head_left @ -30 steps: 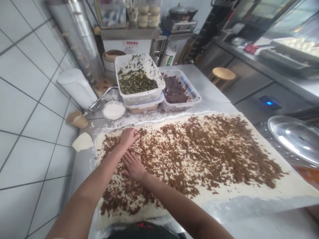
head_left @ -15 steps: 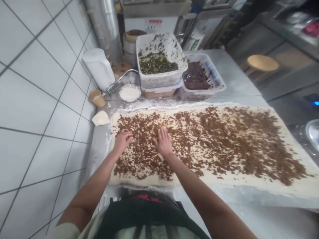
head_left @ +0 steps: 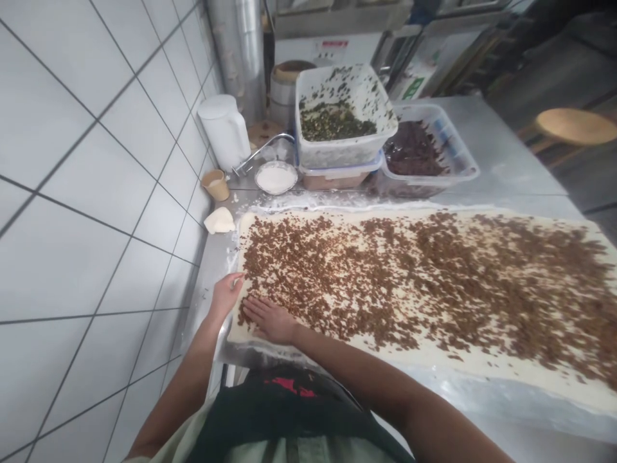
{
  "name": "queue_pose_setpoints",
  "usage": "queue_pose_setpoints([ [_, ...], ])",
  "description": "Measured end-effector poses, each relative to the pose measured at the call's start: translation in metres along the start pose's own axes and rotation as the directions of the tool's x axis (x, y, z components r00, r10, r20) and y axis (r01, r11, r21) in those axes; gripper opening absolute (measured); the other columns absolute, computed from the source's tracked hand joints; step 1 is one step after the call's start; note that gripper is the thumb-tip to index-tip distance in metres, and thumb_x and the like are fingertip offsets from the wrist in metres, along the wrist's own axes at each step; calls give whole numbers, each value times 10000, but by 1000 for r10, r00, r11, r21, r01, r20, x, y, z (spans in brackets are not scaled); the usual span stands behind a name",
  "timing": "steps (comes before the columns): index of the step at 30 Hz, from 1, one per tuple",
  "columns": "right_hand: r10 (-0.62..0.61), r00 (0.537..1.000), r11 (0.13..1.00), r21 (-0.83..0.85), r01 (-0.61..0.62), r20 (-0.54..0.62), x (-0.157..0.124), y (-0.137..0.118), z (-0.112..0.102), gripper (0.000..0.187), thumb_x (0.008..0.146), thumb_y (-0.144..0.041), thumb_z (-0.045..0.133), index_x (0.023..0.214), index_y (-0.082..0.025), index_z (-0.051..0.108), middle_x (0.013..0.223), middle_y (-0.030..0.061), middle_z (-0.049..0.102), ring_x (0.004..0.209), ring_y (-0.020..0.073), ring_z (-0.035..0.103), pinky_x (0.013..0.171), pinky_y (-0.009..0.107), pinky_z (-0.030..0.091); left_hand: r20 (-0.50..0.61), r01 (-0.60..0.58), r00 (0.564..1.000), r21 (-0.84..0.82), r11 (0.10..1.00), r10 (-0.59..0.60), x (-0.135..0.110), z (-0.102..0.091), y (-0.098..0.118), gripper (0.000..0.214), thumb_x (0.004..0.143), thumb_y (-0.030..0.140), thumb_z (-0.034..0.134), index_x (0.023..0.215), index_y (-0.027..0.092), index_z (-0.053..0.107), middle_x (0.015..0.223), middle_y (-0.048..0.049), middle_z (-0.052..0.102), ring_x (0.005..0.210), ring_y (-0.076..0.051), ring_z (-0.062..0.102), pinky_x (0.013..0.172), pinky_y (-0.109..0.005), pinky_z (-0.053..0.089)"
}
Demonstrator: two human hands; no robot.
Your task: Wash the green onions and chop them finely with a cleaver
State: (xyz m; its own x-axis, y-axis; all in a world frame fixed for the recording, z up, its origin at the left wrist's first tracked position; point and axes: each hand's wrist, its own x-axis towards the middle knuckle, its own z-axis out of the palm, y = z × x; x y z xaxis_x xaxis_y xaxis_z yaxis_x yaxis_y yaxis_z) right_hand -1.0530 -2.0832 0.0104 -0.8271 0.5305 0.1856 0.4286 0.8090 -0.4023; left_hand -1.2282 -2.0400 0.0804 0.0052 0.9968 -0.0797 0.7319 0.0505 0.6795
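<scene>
A long sheet of pale rolled dough [head_left: 482, 370] lies across the worktop, strewn with brown crumbly filling [head_left: 308, 270]. My right hand [head_left: 272, 319] rests flat on it near the left front corner, fingers stretched out over the crumbs. Just beyond the dough's left edge is my left hand [head_left: 226, 296]. Its fingers are loosely bent, the thumb a little apart, and I see nothing held in them. A pale lump of dough [head_left: 220, 221] sits on the worktop behind my left hand.
Behind the dough stand a tub of green chopped filling [head_left: 347, 151], stacked on another tub, and a tub of dark paste [head_left: 436, 177]. A white jug [head_left: 224, 132], a paper cup [head_left: 215, 185] and a bowl of white powder [head_left: 276, 177] line the tiled wall [head_left: 120, 212].
My right hand has swept left and nearer me, from the filling's middle-left to the left front corner. My left hand has moved off the filling to the edge. The view has shifted left.
</scene>
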Motion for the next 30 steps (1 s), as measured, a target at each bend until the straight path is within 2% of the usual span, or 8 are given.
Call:
queue_pose_setpoints([
  [5,348,931,934,-44,-354,-112,31,40,-15,623,842,-462,308,1349,-125,174,1411,83,143,1297,214,61,1057,417,97,2,48,999,16,999,-48,-8,-7,-5,279,782,296,435,984,192,596,1024,-31,624,979,-140,547,910,-301,395],
  [7,352,929,933,-42,-358,-110,35,37,-15,630,841,-471,302,1344,-110,189,1410,93,147,1297,221,55,1057,415,87,3,62,998,10,998,-62,-9,-9,-7,286,776,296,439,982,180,599,1015,-40,628,965,-143,554,899,-299,403],
  [10,206,977,978,-21,-208,-60,26,9,-9,659,823,-510,317,1342,-119,203,1407,92,166,1297,221,57,1057,406,92,22,53,998,8,999,-53,-13,-10,-8,306,780,313,427,994,174,594,1022,-48,625,965,-148,555,895,-302,404],
  [16,96,995,995,-30,-97,-16,-23,-34,-3,605,842,-478,314,1330,-128,236,1401,72,204,1298,176,46,1060,365,102,106,68,991,106,992,-79,-22,-9,-12,368,776,391,407,1033,192,580,1049,-50,613,1003,-179,536,908,-319,382],
  [21,313,949,945,-87,-315,-45,-97,-22,-21,620,834,-460,351,1339,-133,201,1406,68,175,1298,166,51,1049,354,146,199,96,970,208,973,-138,-16,4,-26,406,759,458,401,1056,233,563,1067,-28,606,1029,-202,523,905,-322,379],
  [23,462,884,876,-115,-468,-77,-135,-12,-32,632,829,-469,353,1346,-149,179,1412,60,148,1298,174,53,1045,363,158,237,78,962,234,969,-135,-11,10,-27,417,754,479,396,1056,244,561,1082,-19,598,1042,-208,513,905,-327,378],
  [25,616,777,763,-147,-629,-127,-175,1,-44,632,829,-469,349,1351,-169,158,1417,54,122,1298,185,52,1045,382,153,260,61,957,248,967,-127,-5,16,-23,424,748,493,395,1053,251,563,1081,-15,598,1042,-212,512,903,-333,379],
  [30,880,345,315,-143,-938,-325,-257,35,-69,576,866,-394,279,1360,-165,92,1419,64,74,1298,198,38,1046,418,133,294,-16,954,249,968,-59,11,35,0,437,736,508,399,1051,254,565,1053,-14,612,978,-208,549,876,-327,401],
])
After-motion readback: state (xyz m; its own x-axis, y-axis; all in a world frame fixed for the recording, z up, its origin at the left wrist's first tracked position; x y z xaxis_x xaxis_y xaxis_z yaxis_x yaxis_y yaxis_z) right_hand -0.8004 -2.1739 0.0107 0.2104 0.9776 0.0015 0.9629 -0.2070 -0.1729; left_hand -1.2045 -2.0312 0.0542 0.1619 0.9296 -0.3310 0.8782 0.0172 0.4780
